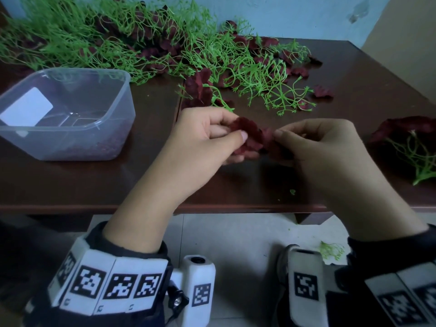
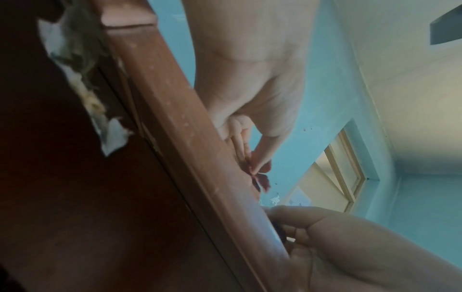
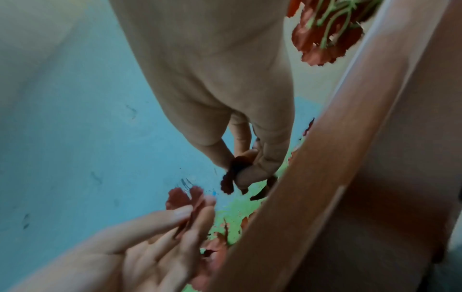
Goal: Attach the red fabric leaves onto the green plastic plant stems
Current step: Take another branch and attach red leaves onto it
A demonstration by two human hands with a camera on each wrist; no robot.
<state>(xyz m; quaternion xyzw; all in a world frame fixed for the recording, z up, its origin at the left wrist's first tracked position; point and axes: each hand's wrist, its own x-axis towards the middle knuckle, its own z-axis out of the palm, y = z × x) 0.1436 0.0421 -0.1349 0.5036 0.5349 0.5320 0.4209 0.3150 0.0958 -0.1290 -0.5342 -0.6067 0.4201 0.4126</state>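
Dark wood makes up our table [image 1: 94,185], and just past its near edge we hold both hands close together above it. Our left hand [image 1: 203,135] pinches a red fabric leaf [image 1: 250,135] between thumb and curled fingers [image 1: 243,136]. Our right hand [image 1: 316,142] pinches a second red leaf [image 1: 269,138] the same way, and the two leaves touch in the middle. To the left sits a clear plastic container [image 1: 113,128] with a white label. At the right edge lies a finished sprig [image 1: 405,135], red leaves on green stems. Farther back, a tangle of green plastic stems [image 1: 118,36] mixed with loose red leaves [image 1: 198,86] spreads along the table to the blue wall [image 1: 295,15].
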